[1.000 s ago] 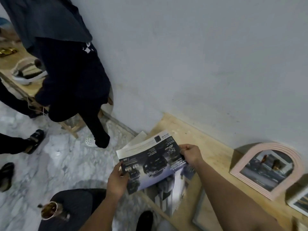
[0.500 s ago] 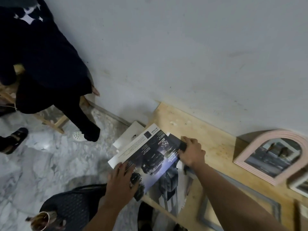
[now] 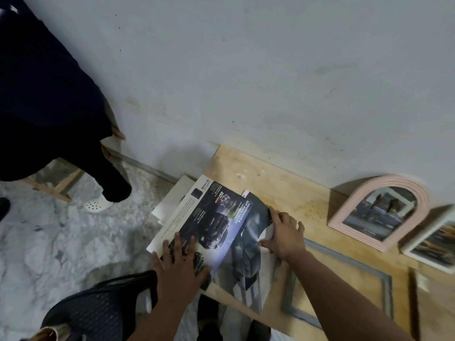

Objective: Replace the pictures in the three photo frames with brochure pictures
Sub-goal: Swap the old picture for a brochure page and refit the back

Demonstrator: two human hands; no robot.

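Note:
A dark car brochure (image 3: 216, 225) lies on the left end of a wooden table (image 3: 290, 193), overhanging its edge. My left hand (image 3: 179, 262) presses flat on the brochure's near corner with fingers spread. My right hand (image 3: 285, 232) rests on the brochure's right edge, fingers spread over the paper. A pink arched photo frame (image 3: 384, 212) leans on the wall at the right, holding a picture. A white frame (image 3: 433, 242) stands beside it. A grey rectangular frame (image 3: 344, 281) lies flat on the table under my right forearm.
More white sheets (image 3: 172, 198) stick out from under the brochure. A person in dark clothes (image 3: 49, 114) with a white clog (image 3: 97, 205) stands at the left on the marble floor. A dark mesh chair (image 3: 98, 306) is below my left arm.
The brochure went from being held up in both hands to lying on the table. Both hands let go of their grip and now press flat on it.

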